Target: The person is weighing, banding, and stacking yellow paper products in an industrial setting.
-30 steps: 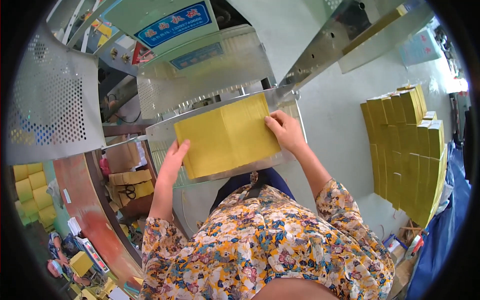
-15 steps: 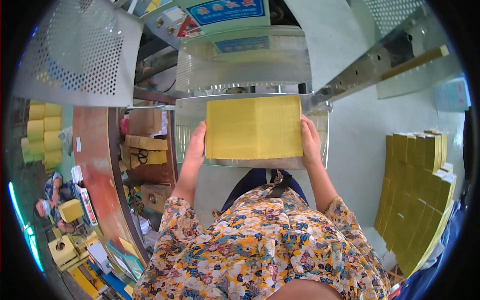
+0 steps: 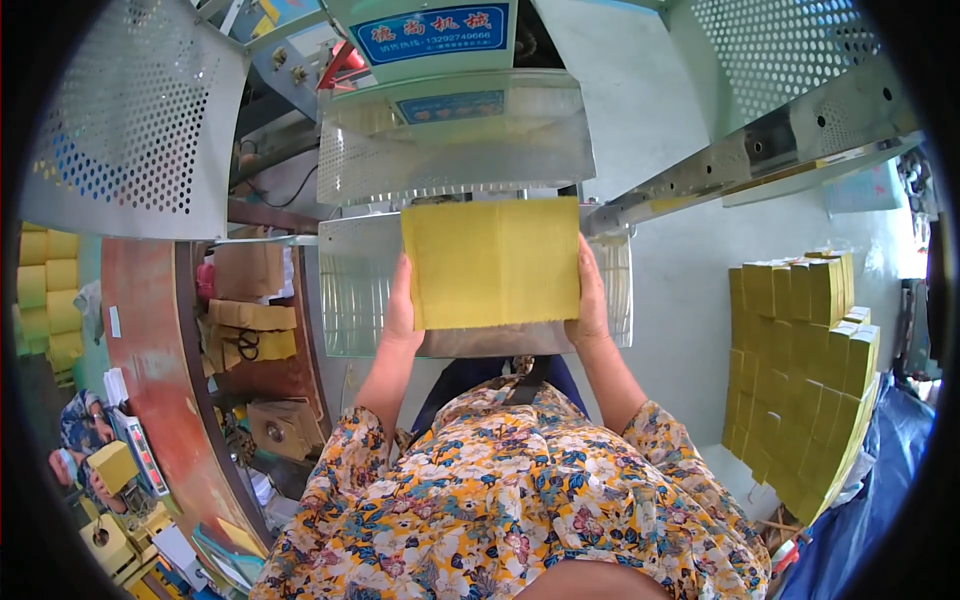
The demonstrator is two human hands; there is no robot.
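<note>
Head view: grey floor (image 3: 670, 270) stretches right of the metal tray (image 3: 362, 285) toward yellow bundles (image 3: 795, 370); a clear guard (image 3: 455, 140) borders its far edge, a red-brown table (image 3: 150, 340) its left. Above the tray, left hand (image 3: 402, 308) and right hand (image 3: 591, 305) clamp a rectangular yellow paper stack (image 3: 495, 265), faintly lined midway, near edge rough.

The yellow block (image 3: 493, 265), slanted toward between two and three o'clock a second ago, now lies nearly level from nine to three. The right hand (image 3: 590, 300) swings from pointing at ten o'clock to about twelve along its end; the left hand (image 3: 402, 305) turns from one to twelve.
</note>
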